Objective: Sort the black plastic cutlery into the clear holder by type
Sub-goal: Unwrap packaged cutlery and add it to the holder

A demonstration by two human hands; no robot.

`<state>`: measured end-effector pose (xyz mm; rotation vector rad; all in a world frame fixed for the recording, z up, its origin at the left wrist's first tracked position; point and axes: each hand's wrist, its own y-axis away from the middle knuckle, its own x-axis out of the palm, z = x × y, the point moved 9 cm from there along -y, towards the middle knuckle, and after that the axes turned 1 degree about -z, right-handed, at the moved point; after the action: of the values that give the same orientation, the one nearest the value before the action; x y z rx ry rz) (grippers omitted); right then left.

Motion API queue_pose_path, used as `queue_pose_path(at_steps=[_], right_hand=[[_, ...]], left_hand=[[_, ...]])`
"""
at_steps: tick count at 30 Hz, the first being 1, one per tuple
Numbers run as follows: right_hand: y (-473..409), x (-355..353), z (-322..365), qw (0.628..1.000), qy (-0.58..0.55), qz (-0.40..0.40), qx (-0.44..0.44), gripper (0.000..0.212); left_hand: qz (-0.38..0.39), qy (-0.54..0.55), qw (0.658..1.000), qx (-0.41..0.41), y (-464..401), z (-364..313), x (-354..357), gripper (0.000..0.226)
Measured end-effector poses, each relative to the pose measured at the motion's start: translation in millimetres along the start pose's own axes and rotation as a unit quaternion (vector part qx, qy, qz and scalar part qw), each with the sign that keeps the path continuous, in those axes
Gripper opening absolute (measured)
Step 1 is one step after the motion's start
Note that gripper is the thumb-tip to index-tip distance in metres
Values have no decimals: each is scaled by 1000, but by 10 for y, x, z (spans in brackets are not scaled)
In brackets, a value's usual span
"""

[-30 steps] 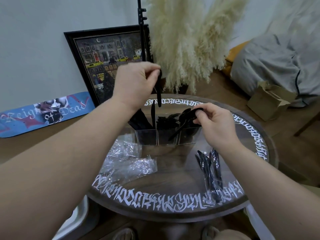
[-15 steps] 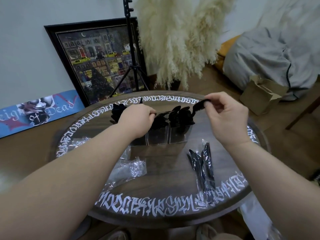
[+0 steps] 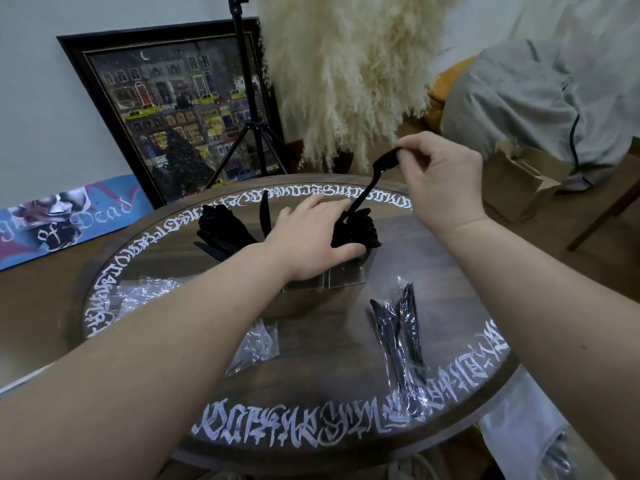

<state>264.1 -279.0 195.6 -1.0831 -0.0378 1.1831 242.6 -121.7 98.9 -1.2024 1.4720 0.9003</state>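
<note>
A clear holder with compartments stands in the middle of the round table, filled with black plastic cutlery. My left hand lies flat over the holder's middle, fingers straight, covering what is beneath it. My right hand pinches the top end of one black utensil, which slants down into the right compartment among other black pieces. Which type it is I cannot tell. Two wrapped black utensils lie on the table at the front right.
Crumpled clear wrappers lie on the table's left and middle front. Behind the table stand a tripod, a framed picture and pampas grass. A cardboard box sits on the floor at right.
My left hand has dropped from above the holder, no longer holds a knife, and now lies flat on it. My right hand has lifted a utensil up and to the right.
</note>
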Motion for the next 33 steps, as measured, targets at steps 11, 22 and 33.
queue_pose_path(at_steps=[11, 22, 33], right_hand=[[433, 793, -43, 959, 122, 256, -24, 34], [749, 351, -226, 977, 81, 190, 51, 37], [2112, 78, -961, 814, 246, 439, 292, 44]], left_hand=[[-67, -22, 997, 6, 53, 54, -59, 66], [-189, 16, 979, 82, 439, -175, -233, 52], [-35, 2, 994, 104, 839, -677, 697, 38]])
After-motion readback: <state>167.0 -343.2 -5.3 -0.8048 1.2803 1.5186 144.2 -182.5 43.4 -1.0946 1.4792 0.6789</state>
